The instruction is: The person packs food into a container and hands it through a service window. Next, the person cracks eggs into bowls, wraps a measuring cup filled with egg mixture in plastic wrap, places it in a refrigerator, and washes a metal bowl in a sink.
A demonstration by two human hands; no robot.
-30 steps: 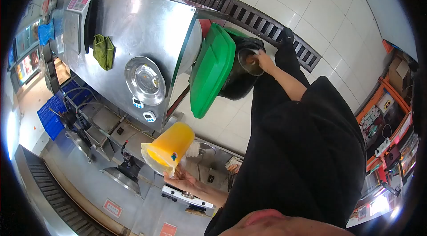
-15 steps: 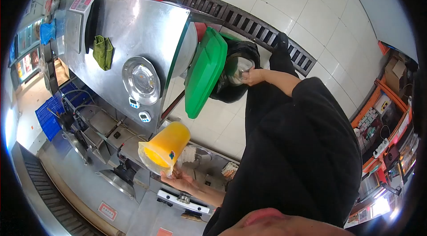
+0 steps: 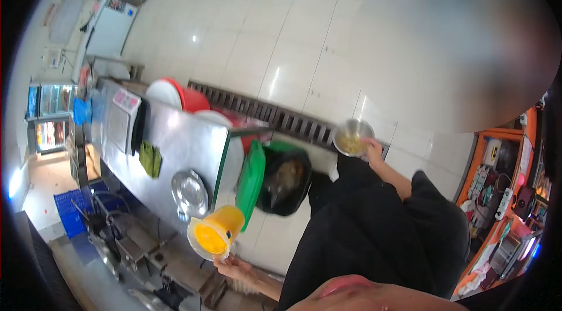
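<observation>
A person's right hand (image 3: 370, 148) has swung a metal bowl (image 3: 352, 136) clear of the black-bagged bin (image 3: 293, 203), its spot half a second ago, out near the floor drain (image 3: 281, 119), yellowish bits inside. Brownish contents (image 3: 290, 174) now show in the bin; the turned head brings a white cabinet (image 3: 110, 28) into view.

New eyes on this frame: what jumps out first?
Probably the bright yellow tub, held in the left hand at lower centre-left. Next, the open green lid near the middle, beside the black-lined bin. Then the metal bowl with something yellowish inside, held by the right hand right of centre.
</observation>
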